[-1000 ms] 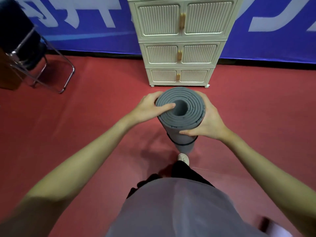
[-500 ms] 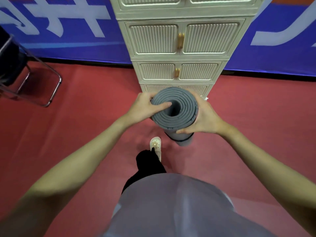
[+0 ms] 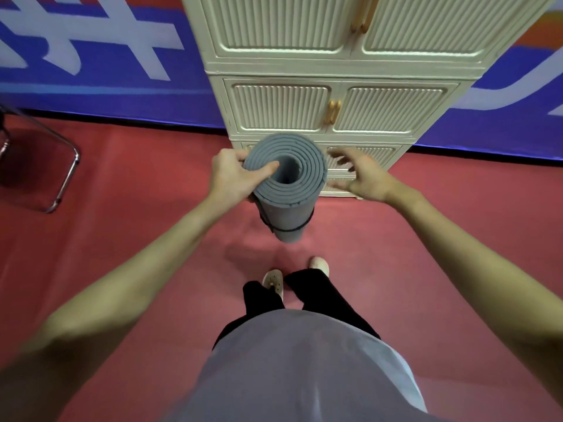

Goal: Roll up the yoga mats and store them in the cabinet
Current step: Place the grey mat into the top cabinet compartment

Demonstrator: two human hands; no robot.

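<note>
The red floor point(image 3: 122, 269) fills the view, a blue banner with white strokes point(image 3: 106, 56) along the wall at twelve o'clock. The cream ribbed-door plastic cabinet point(image 3: 335, 95) stands at twelve, doors closed. The rolled grey foam yoga mat point(image 3: 286, 190), bound by a black strap point(image 3: 292, 229), hangs upright before it. The left hand point(image 3: 231, 178) grips the mat's top at nine o'clock, thumb over the rim. The right hand point(image 3: 362, 178) hovers at three o'clock, fingers spread, apart from the mat.

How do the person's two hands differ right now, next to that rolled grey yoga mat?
The left hand grips the rolled grey foam yoga mat at its top end, thumb hooked over the rim; the right hand holds nothing. The left hand's fingers curl around the roll; the right hand's are spread open, apart from the mat. Both are bare, in front of the cream ribbed cabinet.
</note>
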